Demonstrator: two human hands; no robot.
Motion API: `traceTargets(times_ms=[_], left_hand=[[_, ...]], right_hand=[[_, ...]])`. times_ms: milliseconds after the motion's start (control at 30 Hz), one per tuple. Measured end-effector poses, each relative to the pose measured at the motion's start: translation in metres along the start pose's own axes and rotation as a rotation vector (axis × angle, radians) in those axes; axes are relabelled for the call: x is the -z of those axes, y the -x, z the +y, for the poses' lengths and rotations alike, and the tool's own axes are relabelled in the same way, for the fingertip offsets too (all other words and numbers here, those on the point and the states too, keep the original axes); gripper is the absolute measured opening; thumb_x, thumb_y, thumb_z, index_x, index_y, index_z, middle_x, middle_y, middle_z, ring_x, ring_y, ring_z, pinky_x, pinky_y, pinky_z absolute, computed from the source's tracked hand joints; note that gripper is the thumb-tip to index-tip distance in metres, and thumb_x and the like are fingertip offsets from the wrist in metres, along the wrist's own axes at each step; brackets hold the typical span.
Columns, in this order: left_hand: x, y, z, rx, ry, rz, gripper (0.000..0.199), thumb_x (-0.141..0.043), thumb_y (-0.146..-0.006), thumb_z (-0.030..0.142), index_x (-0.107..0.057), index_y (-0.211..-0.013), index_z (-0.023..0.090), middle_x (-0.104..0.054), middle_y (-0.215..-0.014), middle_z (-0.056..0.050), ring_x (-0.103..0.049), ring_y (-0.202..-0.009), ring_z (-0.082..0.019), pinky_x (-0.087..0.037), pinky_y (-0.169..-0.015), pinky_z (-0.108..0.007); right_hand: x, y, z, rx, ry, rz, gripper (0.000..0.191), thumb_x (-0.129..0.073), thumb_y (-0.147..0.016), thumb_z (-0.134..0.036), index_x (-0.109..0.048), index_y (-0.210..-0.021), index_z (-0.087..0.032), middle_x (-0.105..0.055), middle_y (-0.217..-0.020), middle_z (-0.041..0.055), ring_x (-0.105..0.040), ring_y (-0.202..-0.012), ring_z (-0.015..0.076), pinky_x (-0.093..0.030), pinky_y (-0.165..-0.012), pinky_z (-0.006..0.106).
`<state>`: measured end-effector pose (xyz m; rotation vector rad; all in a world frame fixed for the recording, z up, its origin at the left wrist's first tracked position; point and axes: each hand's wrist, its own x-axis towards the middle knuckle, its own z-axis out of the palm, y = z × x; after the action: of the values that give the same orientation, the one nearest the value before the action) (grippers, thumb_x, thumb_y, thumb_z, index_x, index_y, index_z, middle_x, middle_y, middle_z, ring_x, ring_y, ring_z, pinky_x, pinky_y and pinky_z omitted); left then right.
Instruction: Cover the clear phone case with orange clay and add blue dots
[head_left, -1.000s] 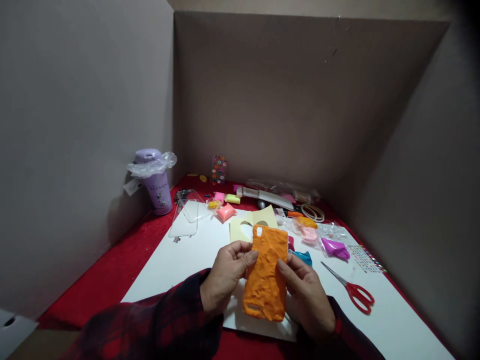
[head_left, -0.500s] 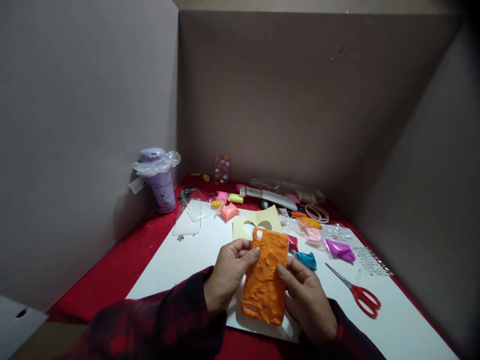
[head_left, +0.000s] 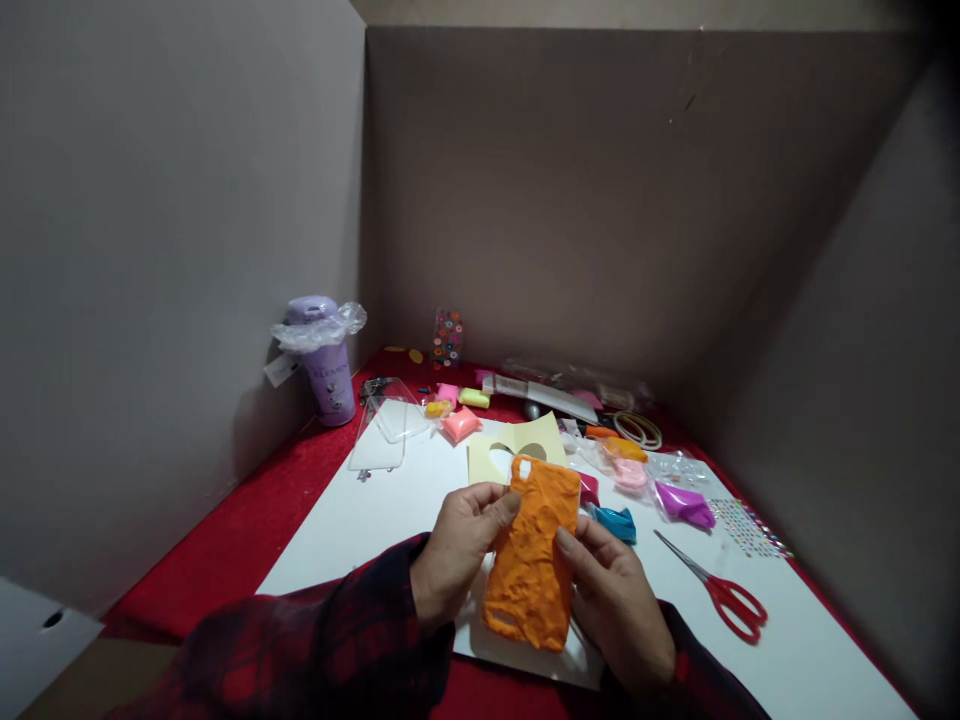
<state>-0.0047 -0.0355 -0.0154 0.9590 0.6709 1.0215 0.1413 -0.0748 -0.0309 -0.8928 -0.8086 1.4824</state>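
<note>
Between my hands is a phone case whose back is covered in lumpy orange clay, with a camera hole at its top left and a slot near the bottom. My left hand pinches its upper left edge, thumb on the clay. On the right edge, my right hand grips it, thumb also pressed on the clay and the other fingers partly hidden behind. Just beyond the case lies a folded cream paper with a cut-out shape. A blue clay packet is close to my right hand.
Red-handled scissors lie at the right, near a gem sticker sheet and a purple clay packet. Clear phone cases rest at the left. A lilac tumbler stands by the left wall, and a decorated case leans at the back.
The whole view has shifted slightly, so things sit a little farther right. Both hands keep the same hold on the orange phone case.
</note>
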Motion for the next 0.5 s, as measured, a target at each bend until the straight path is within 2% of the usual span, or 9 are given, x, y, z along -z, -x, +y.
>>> traceTargets(times_ms=[200,367,500], left_hand=[[-0.0007,0.0,0.0062,0.017,0.008,0.025,0.045,-0.054,-0.074,0.053,-0.064,-0.086,0.011,-0.061,-0.074,-0.007,-0.053,-0.061,-0.013,-0.038,-0.056,-0.023],[0.0019,-0.0033,0.0017,-0.033,-0.082,0.091,0.032,-0.066,-0.069,0.041,-0.062,-0.083,0.012,-0.06,-0.073,-0.004,-0.053,-0.062,-0.012,-0.04,-0.057,-0.023],[0.0023,-0.0036,0.0006,-0.025,-0.072,0.098,0.034,-0.065,-0.069,0.044,-0.063,-0.077,0.011,-0.058,-0.067,-0.002,-0.051,-0.058,-0.011,-0.039,-0.057,-0.024]], right_hand=[[0.0013,-0.0009,-0.0018,0.003,0.026,-0.003,0.017,-0.068,-0.072,-0.033,-0.062,-0.082,-0.021,-0.067,-0.084,0.005,-0.063,-0.076,0.0224,-0.05,-0.06,0.029],[-0.0001,-0.0005,-0.0007,-0.004,-0.002,-0.011,0.016,-0.069,-0.071,-0.032,-0.062,-0.078,-0.02,-0.067,-0.079,0.005,-0.063,-0.074,0.0231,-0.05,-0.06,0.031],[-0.0014,0.0009,-0.0001,-0.007,-0.021,-0.01,0.015,-0.07,-0.07,-0.031,-0.062,-0.076,-0.02,-0.066,-0.076,0.0042,-0.063,-0.072,0.0229,-0.05,-0.062,0.033]])
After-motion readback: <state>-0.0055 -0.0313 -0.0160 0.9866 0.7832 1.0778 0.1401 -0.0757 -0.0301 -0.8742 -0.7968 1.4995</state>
